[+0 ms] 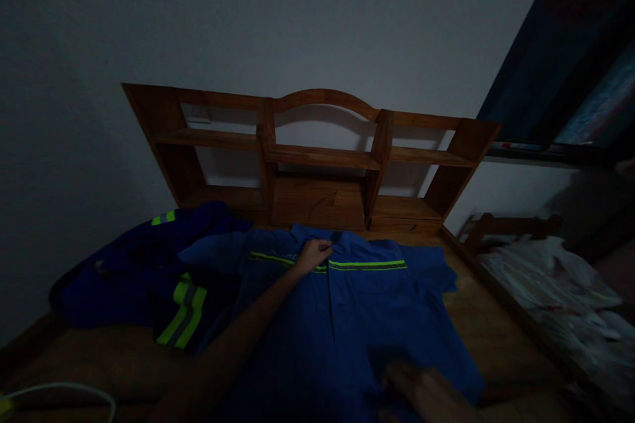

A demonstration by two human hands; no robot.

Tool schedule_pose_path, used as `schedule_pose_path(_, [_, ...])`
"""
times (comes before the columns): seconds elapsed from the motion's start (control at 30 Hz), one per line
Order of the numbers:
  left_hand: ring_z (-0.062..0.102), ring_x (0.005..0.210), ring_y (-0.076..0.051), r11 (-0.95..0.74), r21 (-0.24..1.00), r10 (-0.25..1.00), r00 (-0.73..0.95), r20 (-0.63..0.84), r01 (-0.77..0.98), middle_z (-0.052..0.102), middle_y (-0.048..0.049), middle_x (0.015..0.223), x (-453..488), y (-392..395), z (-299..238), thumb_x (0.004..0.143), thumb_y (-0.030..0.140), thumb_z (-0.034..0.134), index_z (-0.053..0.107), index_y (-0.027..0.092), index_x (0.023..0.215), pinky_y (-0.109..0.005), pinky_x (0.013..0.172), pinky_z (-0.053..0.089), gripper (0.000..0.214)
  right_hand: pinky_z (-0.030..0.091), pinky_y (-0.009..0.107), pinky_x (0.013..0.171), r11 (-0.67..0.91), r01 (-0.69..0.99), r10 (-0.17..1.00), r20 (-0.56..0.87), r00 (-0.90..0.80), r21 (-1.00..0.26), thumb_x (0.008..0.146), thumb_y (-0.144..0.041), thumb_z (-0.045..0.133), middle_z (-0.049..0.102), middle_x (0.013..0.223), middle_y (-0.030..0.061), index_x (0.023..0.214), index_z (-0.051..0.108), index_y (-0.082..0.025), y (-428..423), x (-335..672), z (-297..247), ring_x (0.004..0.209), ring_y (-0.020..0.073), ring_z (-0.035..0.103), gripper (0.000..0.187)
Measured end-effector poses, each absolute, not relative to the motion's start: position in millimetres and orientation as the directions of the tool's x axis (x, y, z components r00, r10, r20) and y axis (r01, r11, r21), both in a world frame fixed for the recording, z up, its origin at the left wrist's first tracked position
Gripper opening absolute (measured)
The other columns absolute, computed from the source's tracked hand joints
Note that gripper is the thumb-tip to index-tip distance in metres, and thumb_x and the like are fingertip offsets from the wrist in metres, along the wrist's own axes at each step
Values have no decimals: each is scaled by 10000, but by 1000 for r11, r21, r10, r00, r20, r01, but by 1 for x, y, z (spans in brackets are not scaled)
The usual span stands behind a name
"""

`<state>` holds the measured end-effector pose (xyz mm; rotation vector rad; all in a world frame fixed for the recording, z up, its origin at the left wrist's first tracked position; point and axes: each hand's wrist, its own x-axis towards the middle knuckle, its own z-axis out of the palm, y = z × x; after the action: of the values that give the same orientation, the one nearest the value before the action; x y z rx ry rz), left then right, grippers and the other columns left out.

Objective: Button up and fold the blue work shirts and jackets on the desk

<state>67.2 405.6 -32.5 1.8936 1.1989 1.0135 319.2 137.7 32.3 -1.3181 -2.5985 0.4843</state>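
Observation:
A blue short-sleeved work shirt (357, 297) with yellow-green stripes across the chest lies spread out, its collar toward the wooden headboard. My left hand (315, 255) is at the top of the front opening, just below the collar, with fingertips pinched on the shirt's edge. Low on the right, my right hand (421, 388) is over the lower part of the shirt. It is dark and smeared by motion, so its fingers cannot be made out. Left of the shirt, a darker blue garment (124, 271) with reflective bands lies bunched up, partly touching the shirt's sleeve.
A wooden headboard with shelves (322, 157) stands against the pale wall behind the shirt. White plastic bags (560, 277) lie at the right, beside a wooden chair back (516, 225). A pale cable (74, 384) curves at the lower left. The room is dim.

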Motion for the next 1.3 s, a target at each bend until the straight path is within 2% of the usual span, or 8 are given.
schedule_pose_path(0.17, [609, 674, -140, -267, 887, 946, 280, 165, 377, 672, -24, 752, 65, 415, -29, 691, 292, 647, 686, 142, 893, -209, 606, 444, 254, 434, 282, 884, 513, 637, 854, 268, -446, -576, 892, -227, 429, 634, 1049, 60, 1046, 631, -203, 251, 277, 54, 983, 177, 587, 255])
schedule_pose_path(0.3, [604, 693, -139, -251, 924, 930, 336, 147, 289, 652, -44, 788, 49, 409, -26, 646, 344, 726, 643, 126, 964, -219, 617, 451, 394, 465, 292, 810, 461, 585, 876, 237, -419, -667, 834, -201, 487, 674, 947, 52, 976, 685, -189, 335, 251, 23, 863, 182, 618, 243])
schedule_pose_path(0.4, [585, 687, -131, -327, 884, 910, 362, 200, 334, 634, -33, 749, 29, 401, -27, 667, 380, 721, 645, 125, 880, -211, 620, 437, 340, 476, 260, 737, 422, 540, 893, 231, -386, -728, 799, -203, 526, 678, 850, 35, 890, 699, -182, 358, 243, -3, 765, 162, 618, 196])
schedule_pose_path(0.57, [563, 681, -131, -371, 829, 846, 520, 117, 419, 638, -33, 738, 14, 393, -22, 663, 380, 722, 685, 131, 834, -200, 605, 413, 304, 455, 237, 713, 489, 538, 871, 347, -349, -687, 786, -164, 541, 654, 855, 33, 878, 695, -184, 356, 241, -19, 754, 142, 589, 180])
schedule_pose_path(0.83, [580, 749, -142, -427, 768, 851, 500, 162, 477, 660, -33, 795, 29, 381, -10, 642, 305, 733, 669, 152, 797, -208, 665, 420, 227, 443, 262, 774, 527, 550, 850, 378, -368, -648, 829, -132, 512, 623, 907, 44, 906, 699, -189, 353, 234, -16, 816, 146, 575, 210])
schedule_pose_path(1.0, [604, 691, -143, -378, 761, 893, 425, 149, 528, 662, -20, 732, 36, 373, -10, 657, 227, 688, 649, 155, 769, -210, 609, 423, 138, 451, 273, 766, 501, 510, 865, 380, -329, -699, 868, -229, 517, 610, 920, 52, 968, 709, -205, 353, 236, -19, 830, 152, 573, 218])
schedule_pose_path(1.13, [619, 662, -145, -255, 832, 955, 261, 138, 493, 665, -24, 703, 44, 383, -12, 654, 205, 677, 639, 147, 752, -211, 583, 431, 120, 468, 287, 770, 422, 321, 901, 353, -252, -848, 840, -350, 579, 625, 974, 59, 980, 712, -207, 361, 243, -17, 856, 166, 579, 240])
schedule_pose_path(1.3, [624, 685, -135, -220, 881, 975, 133, 180, 420, 656, -20, 717, 56, 389, -21, 696, 169, 621, 615, 151, 780, -203, 608, 448, 86, 478, 299, 766, 406, 219, 903, 353, -244, -887, 806, -386, 615, 654, 948, 64, 959, 719, -201, 365, 244, -16, 856, 182, 595, 261])
